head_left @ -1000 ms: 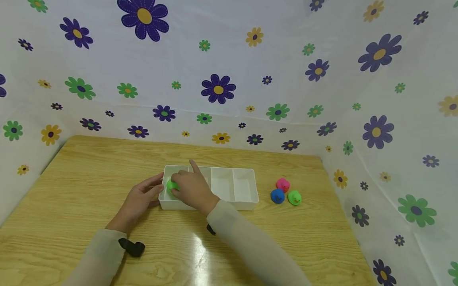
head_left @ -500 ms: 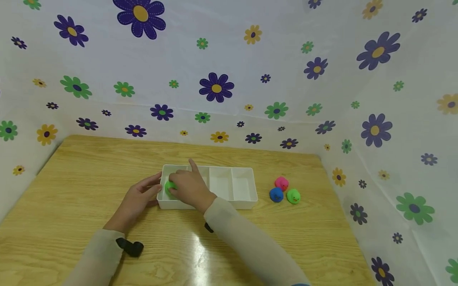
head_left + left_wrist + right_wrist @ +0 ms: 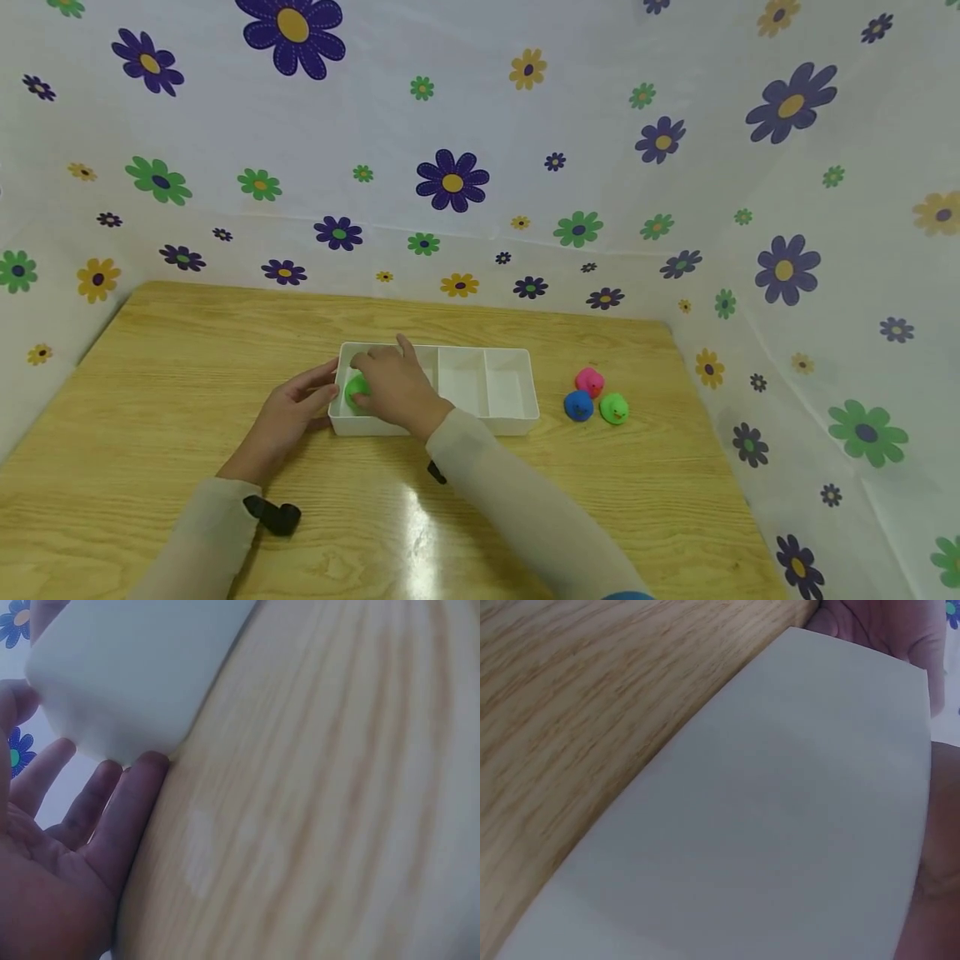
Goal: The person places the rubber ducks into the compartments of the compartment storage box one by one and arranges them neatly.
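Observation:
In the head view a white tray [image 3: 472, 427] with four compartments lies on the table. My left hand [image 3: 288, 412] touches its left end; in the left wrist view the fingertips of that hand [image 3: 75, 847] rest against the tray wall [image 3: 142, 667]. My right hand [image 3: 401, 387] is over the left part of the tray, its fingers parted around a green duck [image 3: 356, 392] in the leftmost compartment. The tray's side [image 3: 765, 810] fills much of the right wrist view, with part of my right hand [image 3: 941, 862] behind it. The second compartment is partly hidden.
To the right of the tray, a pink duck [image 3: 590, 382], a blue duck [image 3: 579, 406] and another green duck [image 3: 614, 408] sit close together on the wooden table [image 3: 375, 533]. A flowered white cloth [image 3: 480, 108] stands behind and beside the table.
The fingers of my right hand have loosened and lifted from the green duck, so more of it shows. My left hand stays at the tray's end. The head view has shifted slightly.

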Demonstrator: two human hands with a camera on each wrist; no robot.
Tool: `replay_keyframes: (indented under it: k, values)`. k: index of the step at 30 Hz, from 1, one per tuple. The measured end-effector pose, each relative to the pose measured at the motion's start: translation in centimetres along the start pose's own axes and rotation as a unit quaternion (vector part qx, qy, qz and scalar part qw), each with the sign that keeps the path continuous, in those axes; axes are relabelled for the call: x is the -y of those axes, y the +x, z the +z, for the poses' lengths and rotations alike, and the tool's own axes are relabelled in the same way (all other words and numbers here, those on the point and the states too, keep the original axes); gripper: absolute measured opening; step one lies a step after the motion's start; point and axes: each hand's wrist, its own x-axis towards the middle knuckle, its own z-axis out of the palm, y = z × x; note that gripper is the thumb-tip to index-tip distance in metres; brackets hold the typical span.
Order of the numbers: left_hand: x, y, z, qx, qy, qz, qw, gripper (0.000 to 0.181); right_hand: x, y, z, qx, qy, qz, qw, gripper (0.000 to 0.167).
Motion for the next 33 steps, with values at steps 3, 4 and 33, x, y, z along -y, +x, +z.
replay_keyframes:
  k: [3, 4, 33]
  values:
    - [0.0, 0.0, 0.0, 0.001, 0.002, 0.000, 1.0000, 0.065, -0.9, -0.9, -0.6, -0.015, 0.027, -0.009, 0.9995, 0.052]
    - [0.0, 0.1, 0.0, 0.001, 0.004, -0.002, 1.0000, 0.066, -1.4, -1.3, -0.9, -0.021, 0.038, -0.014, 0.9990, 0.052]
    - [0.6, 0.4, -0.2, 0.002, 0.015, -0.013, 0.9998, 0.069, -27.2, -21.0, -0.8, -0.045, 0.228, 0.210, 0.9498, 0.046]
